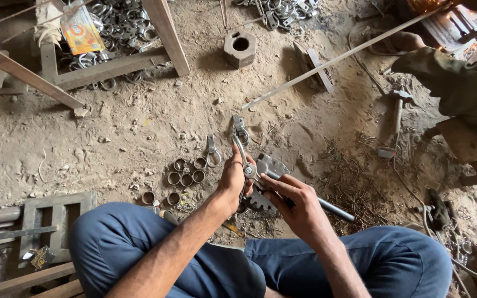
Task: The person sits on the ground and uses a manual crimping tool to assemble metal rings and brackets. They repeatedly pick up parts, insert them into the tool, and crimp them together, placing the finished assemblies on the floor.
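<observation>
left hand (pixel 233 179): fingers closed round bent metal clamp strap (pixel 240 148) | right hand (pixel 299 207): fingertips pinching toothed jig (pixel 263 185) just beside strap | steel rings (pixel 186 171) on dirt floor left of jig | advice: likely best keeping strap seated square against jig.

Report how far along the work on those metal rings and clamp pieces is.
Done, apparently: two assembled clamp pieces lie on the dirt. In hand: left hand grips another clamp part, right hand at a toothed jig. Left: loose rings wait beside the knee.
</observation>
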